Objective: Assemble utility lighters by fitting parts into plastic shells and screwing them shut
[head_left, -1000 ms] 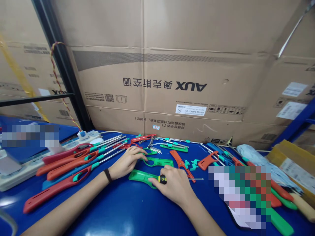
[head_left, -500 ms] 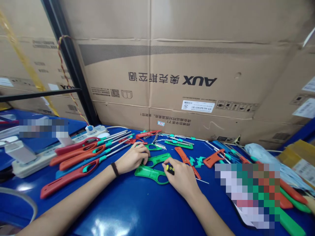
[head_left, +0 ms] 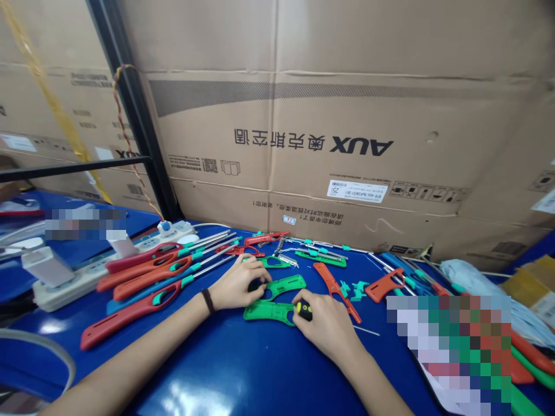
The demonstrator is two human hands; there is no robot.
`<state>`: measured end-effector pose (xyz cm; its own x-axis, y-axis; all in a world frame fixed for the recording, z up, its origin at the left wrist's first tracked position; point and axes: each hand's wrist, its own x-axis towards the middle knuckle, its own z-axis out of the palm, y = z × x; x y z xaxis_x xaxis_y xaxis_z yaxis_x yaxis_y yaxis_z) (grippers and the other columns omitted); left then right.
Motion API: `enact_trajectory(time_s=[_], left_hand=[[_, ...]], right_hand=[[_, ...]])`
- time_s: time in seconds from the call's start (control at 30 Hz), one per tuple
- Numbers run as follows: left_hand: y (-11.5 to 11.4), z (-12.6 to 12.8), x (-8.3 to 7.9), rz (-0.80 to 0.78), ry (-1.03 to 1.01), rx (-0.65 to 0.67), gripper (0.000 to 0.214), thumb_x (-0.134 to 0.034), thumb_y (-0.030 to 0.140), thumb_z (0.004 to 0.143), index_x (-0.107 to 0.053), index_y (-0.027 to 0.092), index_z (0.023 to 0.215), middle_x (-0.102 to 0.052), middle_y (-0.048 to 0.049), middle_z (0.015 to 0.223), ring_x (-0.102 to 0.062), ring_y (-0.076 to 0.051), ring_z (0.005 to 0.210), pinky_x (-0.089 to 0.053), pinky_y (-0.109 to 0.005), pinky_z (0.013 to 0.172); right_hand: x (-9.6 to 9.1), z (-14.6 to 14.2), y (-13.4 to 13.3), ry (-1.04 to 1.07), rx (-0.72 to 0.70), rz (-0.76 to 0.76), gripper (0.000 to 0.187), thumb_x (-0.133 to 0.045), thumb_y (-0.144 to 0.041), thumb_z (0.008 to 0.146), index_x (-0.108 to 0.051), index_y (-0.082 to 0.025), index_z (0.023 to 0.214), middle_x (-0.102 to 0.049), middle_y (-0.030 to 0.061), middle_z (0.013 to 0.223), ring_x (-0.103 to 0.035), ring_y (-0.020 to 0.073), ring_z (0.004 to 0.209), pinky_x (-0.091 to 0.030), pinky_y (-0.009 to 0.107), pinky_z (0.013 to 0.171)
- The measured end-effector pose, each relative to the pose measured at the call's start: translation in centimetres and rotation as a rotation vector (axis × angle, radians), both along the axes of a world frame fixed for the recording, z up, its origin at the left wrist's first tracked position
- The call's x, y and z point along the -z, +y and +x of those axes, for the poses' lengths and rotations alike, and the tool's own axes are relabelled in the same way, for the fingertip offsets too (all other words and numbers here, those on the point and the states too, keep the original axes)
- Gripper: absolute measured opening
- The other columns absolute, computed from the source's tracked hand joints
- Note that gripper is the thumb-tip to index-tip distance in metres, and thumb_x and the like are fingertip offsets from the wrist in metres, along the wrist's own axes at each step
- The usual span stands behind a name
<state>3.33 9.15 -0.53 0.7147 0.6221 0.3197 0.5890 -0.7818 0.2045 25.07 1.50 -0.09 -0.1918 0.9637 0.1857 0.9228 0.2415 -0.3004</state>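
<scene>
Two green lighter shell halves lie before me on the blue table, the upper half (head_left: 289, 284) and the lower half (head_left: 265, 311). My left hand (head_left: 237, 283) is bent over the left end of the upper half, fingers curled round something dark that I cannot make out. My right hand (head_left: 327, 318) is closed on a screwdriver (head_left: 304, 310) with a yellow and black butt. Its thin metal shaft sticks out to the right behind the hand. The right fingertips are at the looped end of the lower half and partly cover it.
Long-necked lighters (head_left: 130, 316) lie at left beside a white power strip (head_left: 56, 289). Behind my hands are metal tubes, an orange shell piece (head_left: 333, 283), another orange piece (head_left: 384, 284) and small teal parts (head_left: 358, 290). A large cardboard box (head_left: 303, 104) backs the table.
The view has swung slightly, so everything sits a little further right. My right hand has come down a bit over the loop of the lower green half. My left hand stays about where it was.
</scene>
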Motion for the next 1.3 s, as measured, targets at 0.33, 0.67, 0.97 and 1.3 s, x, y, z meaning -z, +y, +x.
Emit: enact_trajectory(time_s=[0.33, 0.67, 0.97, 1.3], left_hand=[[-0.3, 0.1, -0.1, -0.053, -0.030, 0.108, 0.031, -0.041, 0.011, 0.082, -0.065, 0.023, 0.097, -0.065, -0.0007, 0.091, -0.057, -0.016, 0.088, -0.026, -0.037, 0.099], [-0.8, 0.3, -0.5, -0.035, 0.014, 0.130, 0.027, -0.058, 0.036, 0.079, -0.064, 0.021, 0.100, -0.064, -0.0042, 0.094, -0.057, -0.020, 0.088, -0.030, -0.040, 0.097], [-0.5, 0.2, -0.5, -0.006, 0.015, 0.087, 0.029, -0.040, 0.022, 0.089, -0.066, 0.023, 0.101, -0.063, -0.0037, 0.093, -0.054, -0.020, 0.090, -0.031, -0.039, 0.095], [0.9, 0.4, 1.0, 0.088, -0.126, -0.173, 0.028, -0.039, 0.027, 0.096, -0.061, 0.023, 0.114, -0.062, -0.0050, 0.114, -0.052, -0.021, 0.107, -0.032, -0.041, 0.097]], right_hand=[[0.3, -0.4, -0.2, 0.086, -0.032, 0.077, 0.006, -0.061, -0.030, 0.081, -0.065, -0.028, 0.077, -0.074, -0.0046, 0.075, -0.069, 0.0182, 0.068, -0.032, 0.024, 0.051], [1.2, 0.4, 0.3, 0.035, 0.058, 0.170, 0.013, -0.054, -0.031, 0.086, -0.055, -0.026, 0.097, -0.070, 0.0003, 0.093, -0.068, 0.0190, 0.069, -0.035, 0.024, 0.048], [1.5, 1.8, 0.9, -0.050, 0.249, 0.146, 0.003, -0.058, -0.025, 0.082, -0.057, -0.026, 0.085, -0.066, 0.0009, 0.088, -0.065, 0.0189, 0.065, -0.029, 0.024, 0.045], [1.6, 1.6, 1.3, 0.111, 0.035, 0.355, 0.020, -0.048, -0.007, 0.079, -0.061, -0.022, 0.084, -0.063, 0.0029, 0.088, -0.059, 0.0210, 0.084, -0.038, 0.033, 0.074]])
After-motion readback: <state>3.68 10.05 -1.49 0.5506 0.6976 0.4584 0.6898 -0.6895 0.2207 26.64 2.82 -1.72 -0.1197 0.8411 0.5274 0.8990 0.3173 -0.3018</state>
